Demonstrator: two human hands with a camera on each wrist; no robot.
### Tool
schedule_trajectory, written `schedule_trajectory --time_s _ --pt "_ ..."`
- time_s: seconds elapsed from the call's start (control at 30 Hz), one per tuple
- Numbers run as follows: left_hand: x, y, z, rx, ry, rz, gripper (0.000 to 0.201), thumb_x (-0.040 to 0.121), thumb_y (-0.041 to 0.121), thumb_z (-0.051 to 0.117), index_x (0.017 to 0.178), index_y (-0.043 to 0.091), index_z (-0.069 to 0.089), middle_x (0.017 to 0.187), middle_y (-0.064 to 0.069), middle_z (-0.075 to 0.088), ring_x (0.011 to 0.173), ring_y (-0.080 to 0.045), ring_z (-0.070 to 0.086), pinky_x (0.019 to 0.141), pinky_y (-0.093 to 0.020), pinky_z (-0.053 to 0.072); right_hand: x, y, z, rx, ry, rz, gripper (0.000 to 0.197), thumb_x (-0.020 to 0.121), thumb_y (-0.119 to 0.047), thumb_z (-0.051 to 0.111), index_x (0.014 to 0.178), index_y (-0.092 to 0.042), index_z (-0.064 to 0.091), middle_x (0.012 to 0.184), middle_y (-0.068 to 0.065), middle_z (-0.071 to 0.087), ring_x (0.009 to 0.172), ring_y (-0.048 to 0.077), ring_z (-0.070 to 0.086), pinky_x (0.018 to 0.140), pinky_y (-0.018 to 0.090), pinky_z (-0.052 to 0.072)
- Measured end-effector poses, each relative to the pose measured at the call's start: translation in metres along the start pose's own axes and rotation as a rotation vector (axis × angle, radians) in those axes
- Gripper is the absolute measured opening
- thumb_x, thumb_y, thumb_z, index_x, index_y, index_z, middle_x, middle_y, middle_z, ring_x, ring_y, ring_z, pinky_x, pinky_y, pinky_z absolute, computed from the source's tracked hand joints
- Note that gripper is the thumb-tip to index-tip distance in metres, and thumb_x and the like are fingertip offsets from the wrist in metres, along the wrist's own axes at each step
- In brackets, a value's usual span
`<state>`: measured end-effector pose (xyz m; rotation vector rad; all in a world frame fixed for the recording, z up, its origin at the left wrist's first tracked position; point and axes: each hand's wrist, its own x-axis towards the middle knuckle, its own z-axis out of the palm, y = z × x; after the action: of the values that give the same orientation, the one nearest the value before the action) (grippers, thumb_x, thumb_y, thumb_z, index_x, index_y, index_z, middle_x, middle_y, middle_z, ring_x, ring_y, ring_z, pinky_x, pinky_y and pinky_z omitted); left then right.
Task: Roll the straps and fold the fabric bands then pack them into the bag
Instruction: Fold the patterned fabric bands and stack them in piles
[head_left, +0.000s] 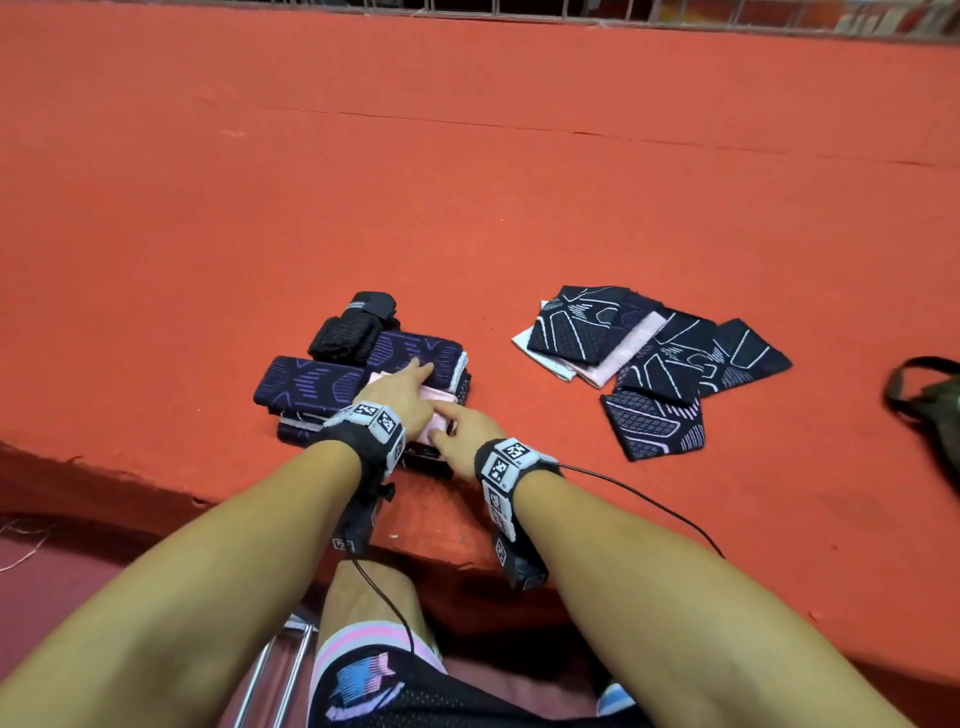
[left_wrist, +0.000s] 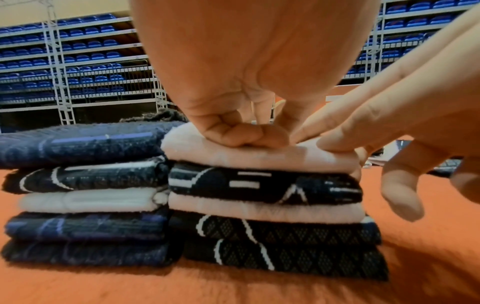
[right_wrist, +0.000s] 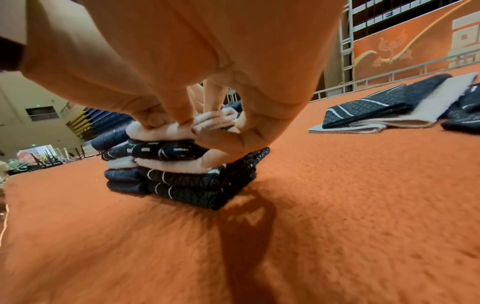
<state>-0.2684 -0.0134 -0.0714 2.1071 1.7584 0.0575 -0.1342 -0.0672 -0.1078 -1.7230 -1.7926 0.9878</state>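
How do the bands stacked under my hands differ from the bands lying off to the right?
The stacked bands are folded into thick bundles in two neat side-by-side piles; the loose bands lie flat and fanned out, overlapping unevenly. The left hand and right hand touch the stacked bands' pale top piece; no hand touches the loose bands. Both groups mix dark patterned and pale pieces on the orange carpet.

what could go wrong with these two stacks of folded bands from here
The left hand and right hand both press the pale pink folded band topping the right five-layer stack. Once they lift, that soft fold may spring open. The stack stands close against the darker left stack, so nudging one could topple both. Unfolded patterned bands lie overlapped in a loose pile; pulling one may drag others.
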Motion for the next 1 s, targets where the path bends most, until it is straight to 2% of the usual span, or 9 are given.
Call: schedule_trajectory --time_s 0.1,0.27,0.37,0.43,0.57,0.7,0.87,0.93,1.0 --pt "0.000 -0.001 -0.001 -0.014 -0.036 0.018 0.073 0.090 0.021 0.046 0.158 0.037 0.023 0.166 0.013 0.012 0.146 -0.020 0.036 0.112 -0.033 0.037 0.002 0.000 0.002 0.010 -0.051 0.046 0.054 0.093 -0.025 0.055 0.146 -0.035 0.049 0.125 0.013 0.068 0.109 0.034 0.066 0.091 0.031 0.050" --pt "-0.004 -0.003 -0.005 -0.088 0.022 0.033 0.078 0.084 0.015 0.048 0.155 0.042 0.028 0.163 0.018 0.020 0.135 -0.018 0.049 0.095 -0.028 0.047 0.006 0.002 0.002 0.040 -0.066 0.071 0.055 0.093 -0.031 0.054 0.147 -0.036 0.045 0.132 0.010 0.064 0.111 0.033 0.066 0.097 0.039 0.053" --pt "-0.008 0.002 -0.004 -0.170 0.125 0.059 0.072 0.085 0.017 0.051 0.151 0.042 0.038 0.159 0.020 0.031 0.118 -0.014 0.060 0.088 -0.027 0.049 0.004 0.003 -0.007 0.060 -0.007 0.044 0.047 0.094 -0.028 0.053 0.140 -0.039 0.050 0.095 0.002 0.070 0.077 0.020 0.066 0.075 0.028 0.052" --pt "-0.010 0.015 -0.007 -0.196 0.200 0.071 0.066 0.086 0.018 0.052 0.147 0.040 0.045 0.156 0.018 0.039 0.096 -0.014 0.066 0.081 -0.028 0.051 0.001 0.004 -0.019 0.037 0.063 0.032 0.044 0.097 -0.027 0.052 0.139 -0.037 0.051 0.083 -0.006 0.059 0.074 0.017 0.058 0.070 0.025 0.042" --pt "-0.007 0.055 -0.011 -0.234 0.253 0.129 0.053 0.088 0.019 0.054 0.138 0.037 0.055 0.148 0.010 0.053 0.124 -0.019 0.059 0.100 -0.033 0.048 -0.003 0.011 -0.049 0.004 0.159 0.055 0.044 0.097 -0.030 0.050 0.141 -0.034 0.048 0.086 0.000 0.055 0.080 0.020 0.052 0.083 0.035 0.049" --pt "-0.004 0.091 -0.001 -0.230 0.252 0.183 0.043 0.087 0.019 0.055 0.126 0.034 0.063 0.131 0.004 0.065 0.106 -0.022 0.066 0.090 -0.033 0.051 -0.015 0.026 -0.089 -0.013 0.223 0.107 0.044 0.097 -0.030 0.051 0.141 -0.030 0.050 0.097 0.006 0.065 0.091 0.028 0.064 0.088 0.035 0.050" --pt "0.003 0.125 0.031 -0.277 0.181 0.225 0.038 0.088 0.015 0.055 0.122 0.028 0.067 0.121 -0.002 0.068 0.102 -0.025 0.068 0.098 -0.031 0.045 -0.032 0.063 -0.123 0.039 0.325 0.208 0.039 0.097 -0.030 0.052 0.135 -0.026 0.053 0.102 0.006 0.066 0.098 0.032 0.068 0.090 0.040 0.053" --pt "0.006 0.141 0.045 -0.306 0.125 0.243 0.037 0.088 0.015 0.057 0.121 0.027 0.069 0.123 0.001 0.069 0.109 -0.022 0.065 0.100 -0.031 0.046 -0.040 0.080 -0.135 0.038 0.355 0.261 0.037 0.098 -0.029 0.053 0.135 -0.024 0.053 0.108 0.008 0.067 0.101 0.031 0.066 0.092 0.039 0.050" --pt "0.013 0.158 0.059 -0.358 0.059 0.257 0.034 0.089 0.017 0.057 0.118 0.029 0.069 0.122 0.006 0.070 0.106 -0.021 0.067 0.098 -0.034 0.050 -0.047 0.098 -0.145 0.046 0.379 0.293 0.037 0.097 -0.027 0.054 0.134 -0.022 0.054 0.100 0.005 0.065 0.104 0.030 0.064 0.093 0.037 0.049"
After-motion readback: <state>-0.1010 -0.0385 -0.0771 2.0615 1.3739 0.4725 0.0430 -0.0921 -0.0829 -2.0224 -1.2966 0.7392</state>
